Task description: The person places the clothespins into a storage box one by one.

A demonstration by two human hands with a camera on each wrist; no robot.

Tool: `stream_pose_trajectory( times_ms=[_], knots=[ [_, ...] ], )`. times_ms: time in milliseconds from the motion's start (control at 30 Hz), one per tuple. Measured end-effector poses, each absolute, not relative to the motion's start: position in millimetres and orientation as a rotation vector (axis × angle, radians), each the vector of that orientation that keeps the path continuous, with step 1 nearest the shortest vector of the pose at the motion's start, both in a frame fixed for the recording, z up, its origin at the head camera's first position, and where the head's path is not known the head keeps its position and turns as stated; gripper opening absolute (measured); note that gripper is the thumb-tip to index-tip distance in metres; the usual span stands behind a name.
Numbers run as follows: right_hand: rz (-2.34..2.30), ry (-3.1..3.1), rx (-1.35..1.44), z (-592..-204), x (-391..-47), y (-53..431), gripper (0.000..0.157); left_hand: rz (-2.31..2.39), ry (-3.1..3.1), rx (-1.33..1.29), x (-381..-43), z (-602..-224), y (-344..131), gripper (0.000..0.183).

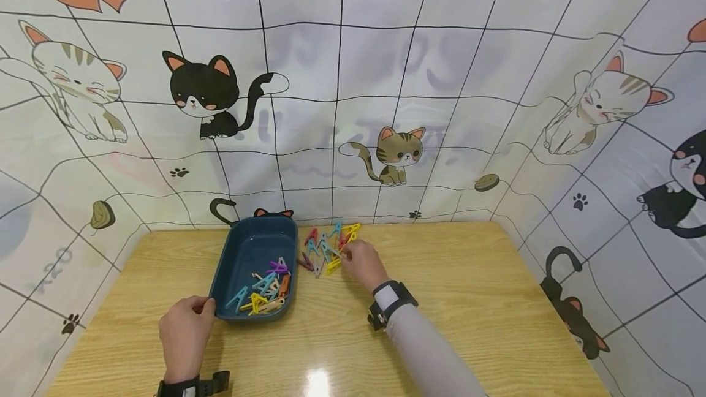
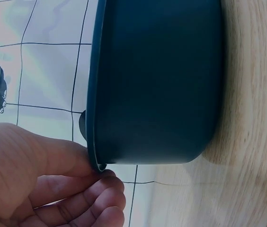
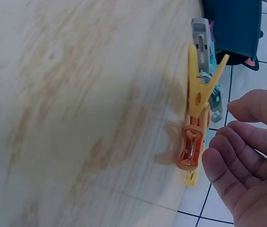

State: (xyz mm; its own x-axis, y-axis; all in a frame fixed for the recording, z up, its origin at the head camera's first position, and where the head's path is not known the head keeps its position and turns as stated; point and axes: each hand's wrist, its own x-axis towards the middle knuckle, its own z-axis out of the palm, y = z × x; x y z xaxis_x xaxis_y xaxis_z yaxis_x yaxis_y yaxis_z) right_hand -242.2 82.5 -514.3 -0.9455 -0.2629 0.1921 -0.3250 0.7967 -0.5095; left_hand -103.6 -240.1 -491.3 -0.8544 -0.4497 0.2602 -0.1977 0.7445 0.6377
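A dark blue plastic basin [image 1: 255, 244] stands on the table, with several coloured clothespins [image 1: 267, 290] in its near end. My left hand [image 1: 186, 332] pinches the basin's rim at the near left corner, thumb on one side and fingers on the other in the left wrist view. Right of the basin lies a pile of clothespins [image 1: 313, 247] in red, blue, yellow and grey. My right hand [image 1: 365, 264] is at the pile's right edge, its fingertips close to a light blue clothespin [image 1: 330, 250]. In the right wrist view its fingers [image 3: 223, 156] are loosely bent beside a yellow clothespin [image 3: 200, 97], with nothing showing between them.
The wooden table [image 1: 452, 299] ends at the back against a white wall covering [image 1: 309, 127] printed with cats and grid lines. Similar covering hangs on the left and right sides. The basin's far end is near the back wall.
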Motion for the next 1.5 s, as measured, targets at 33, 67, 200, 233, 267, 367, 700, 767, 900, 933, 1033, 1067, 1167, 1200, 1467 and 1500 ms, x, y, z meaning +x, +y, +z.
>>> stream_pose_trajectory(
  times_ms=[33,67,200,233,267,367,700,767,900,933,1033,1067,1167,1200,1467,1500],
  knots=[
    [0.827,-2.874,0.464,-515.8,-242.5,82.2,0.005,-0.865,-2.544,0.496,-103.6,-491.3,-239.9,0.017],
    [0.811,-2.875,0.459,-516.9,-242.6,81.8,0.004,-0.865,-2.544,0.498,-103.4,-491.3,-239.8,0.017],
    [0.761,-2.894,0.438,-520.0,-243.2,80.4,0.012,-0.869,-2.546,0.511,-103.1,-491.3,-239.4,0.017],
    [0.751,-2.898,0.433,-520.8,-243.5,80.0,0.015,-0.867,-2.547,0.512,-103.1,-491.2,-239.3,0.017],
    [0.742,-2.900,0.431,-521.3,-243.7,79.7,0.018,-0.867,-2.547,0.513,-103.1,-491.2,-239.2,0.017],
    [0.711,-2.903,0.420,-523.5,-245.0,78.8,0.021,-0.864,-2.548,0.506,-103.2,-491.1,-238.8,0.017],
    [0.575,-2.859,0.442,-525.0,-246.5,73.9,0.014,-0.863,-2.547,0.506,-103.6,-492.4,-239.0,0.016],
    [0.575,-2.848,0.443,-524.3,-246.1,73.6,0.014,-0.865,-2.551,0.512,-103.7,-492.9,-239.3,0.016],
    [0.585,-2.825,0.440,-524.8,-244.7,74.2,0.016,-0.870,-2.558,0.519,-103.8,-493.3,-239.5,0.017],
    [0.592,-2.819,0.439,-525.2,-244.2,74.4,0.016,-0.869,-2.558,0.520,-103.9,-493.3,-239.5,0.017],
    [0.601,-2.801,0.439,-526.0,-242.7,74.9,0.017,-0.864,-2.557,0.518,-103.7,-492.8,-239.5,0.017],
    [0.614,-2.796,0.436,-526.0,-242.0,74.8,0.017,-0.862,-2.557,0.516,-103.7,-492.5,-239.4,0.017],
    [0.636,-2.773,0.451,-523.8,-238.9,73.9,0.015,-0.857,-2.555,0.520,-103.5,-492.2,-239.2,0.017],
    [0.645,-2.761,0.460,-522.6,-237.6,73.5,0.014,-0.856,-2.554,0.523,-103.5,-492.2,-239.2,0.017],
    [0.711,-2.699,0.512,-509.1,-229.1,65.8,0.015,-0.851,-2.555,0.517,-104.2,-493.4,-240.0,0.017],
    [0.705,-2.697,0.517,-507.5,-228.7,64.4,0.015,-0.852,-2.555,0.518,-104.4,-493.5,-240.0,0.017]
  ],
)
